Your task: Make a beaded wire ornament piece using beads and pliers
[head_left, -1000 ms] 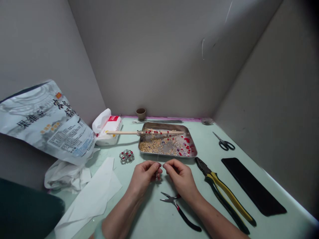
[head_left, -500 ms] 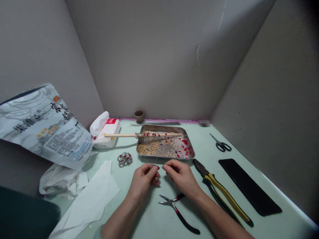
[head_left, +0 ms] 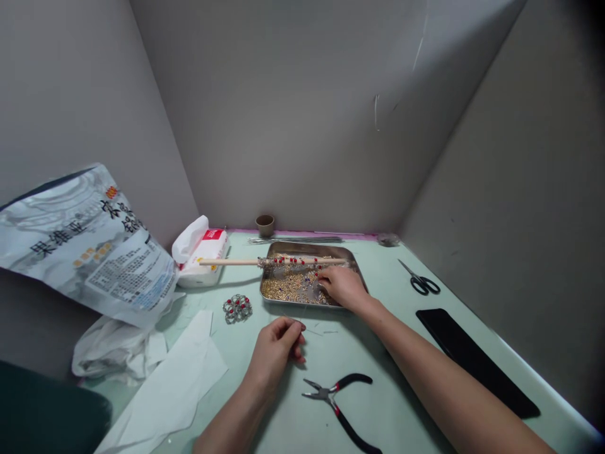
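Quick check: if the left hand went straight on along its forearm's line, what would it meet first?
Most likely the near rim of the metal tray, which lies just ahead of the left hand. Its height is hard to judge, so it might pass over the rim.

The right hand (head_left: 344, 287) dips into the beads (head_left: 286, 289) in a metal tray (head_left: 309, 248); the left hand (head_left: 278, 343) pinches a thin wire (head_left: 314, 331) over the worktop (head_left: 286, 419), near open pliers (head_left: 322, 393), with a wooden stick (head_left: 229, 262) lying across the tray
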Demonstrator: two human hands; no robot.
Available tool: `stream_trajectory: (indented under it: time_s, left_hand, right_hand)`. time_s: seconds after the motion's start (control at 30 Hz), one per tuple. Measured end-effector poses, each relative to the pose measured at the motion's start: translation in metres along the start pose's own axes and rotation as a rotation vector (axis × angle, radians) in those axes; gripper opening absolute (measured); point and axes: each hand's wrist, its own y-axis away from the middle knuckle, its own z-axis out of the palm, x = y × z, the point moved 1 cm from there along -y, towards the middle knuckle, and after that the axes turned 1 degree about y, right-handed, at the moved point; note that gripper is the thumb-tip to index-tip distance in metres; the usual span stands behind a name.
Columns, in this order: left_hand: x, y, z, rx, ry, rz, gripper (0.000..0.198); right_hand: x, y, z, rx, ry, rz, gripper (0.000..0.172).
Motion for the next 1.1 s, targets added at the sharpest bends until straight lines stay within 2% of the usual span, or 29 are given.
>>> stream_trajectory:
  time_s: [0.2, 0.33, 0.47, 0.57, 0.63, 0.77, 0.83, 0.93, 1.1]
  left_hand:
    - [-0.007, -0.004, -0.002, 0.014, -0.025, 0.036, 0.026]
    - [-0.008, -0.003, -0.002, 0.023, -0.034, 0.044, 0.027]
    - [-0.005, -0.001, -0.001, 0.023, -0.011, 0.047, 0.029]
    - [-0.004, -0.001, -0.001, 0.008, -0.017, 0.044, 0.030]
    - [-0.004, -0.001, -0.001, 0.003, -0.031, 0.049, 0.029]
    - [-0.004, -0.001, -0.001, -0.039, -0.050, 0.055, 0.029]
    - [-0.004, 0.000, -0.001, -0.073, -0.047, 0.049, 0.029]
    - [-0.004, 0.001, -0.001, -0.107, -0.059, 0.039, 0.031]
    - [-0.004, 0.002, 0.002, -0.128, -0.094, 0.031, 0.031]
  right_hand:
    - [-0.002, -0.012, 0.011, -0.031, 0.102, -0.049, 0.022]
    - [-0.004, -0.011, 0.007, -0.008, 0.074, -0.129, 0.021]
    - [-0.005, 0.001, -0.006, 0.071, -0.036, -0.018, 0.021]
    - [-0.008, 0.021, -0.014, 0.207, -0.310, 0.050, 0.022]
    - [-0.013, 0.039, -0.015, 0.262, -0.615, 0.038, 0.024]
    - [-0.028, 0.071, -0.009, 0.117, -1.275, 0.126, 0.029]
    - [-0.033, 0.080, -0.004, 0.106, -1.484, 0.203, 0.029]
    - [-0.035, 0.084, 0.004, 0.066, -1.691, 0.279, 0.034]
    - [-0.034, 0.083, 0.014, -0.019, -1.888, 0.269, 0.033]
